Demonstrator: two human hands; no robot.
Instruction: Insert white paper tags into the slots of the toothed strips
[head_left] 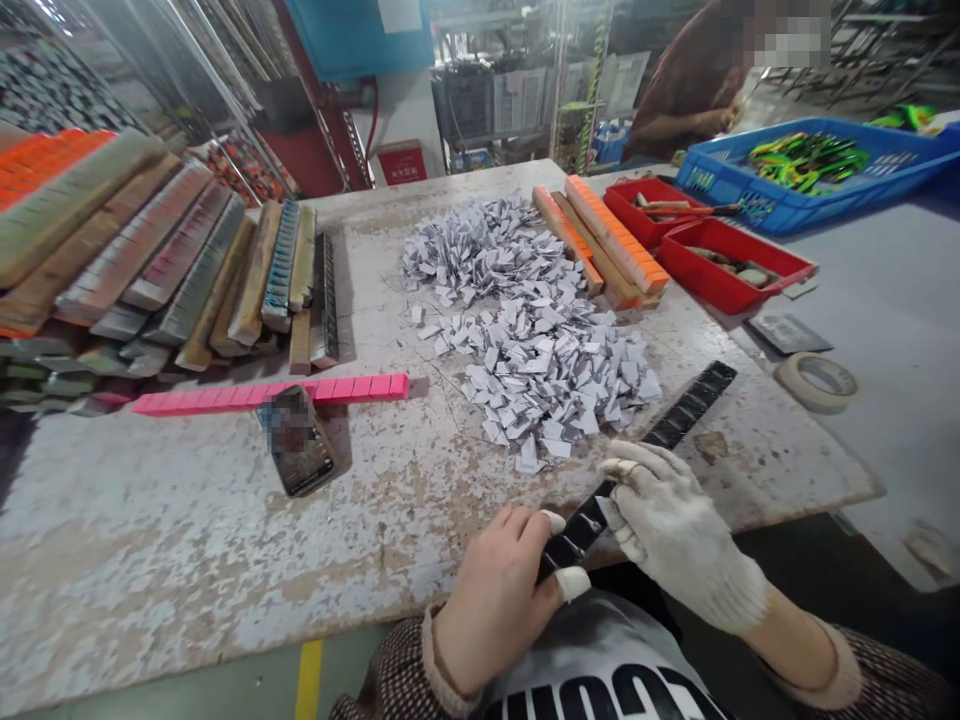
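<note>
A long black bar point(691, 402) with notches along its top lies slantwise across the table's front edge. My left hand point(506, 575), bare with white covers on the thumb and a fingertip, grips the bar's near end. In a white knit glove, my right hand point(671, 525) is over the middle of the bar, fingers closed on a small pale flat piece point(609, 512) at its side. Whether that piece touches a notch is hard to tell. Beyond the hands spreads a heap of small white flat pieces point(562, 370).
A pink bar point(360, 388) and a phone point(300, 450) lie left. Stacked wooden bars point(142, 250) rise behind them. Orange bars point(615, 235), red trays point(731, 290), a blue basket point(795, 205) and a tape roll point(817, 382) are at right. Another person point(682, 90) is at the back.
</note>
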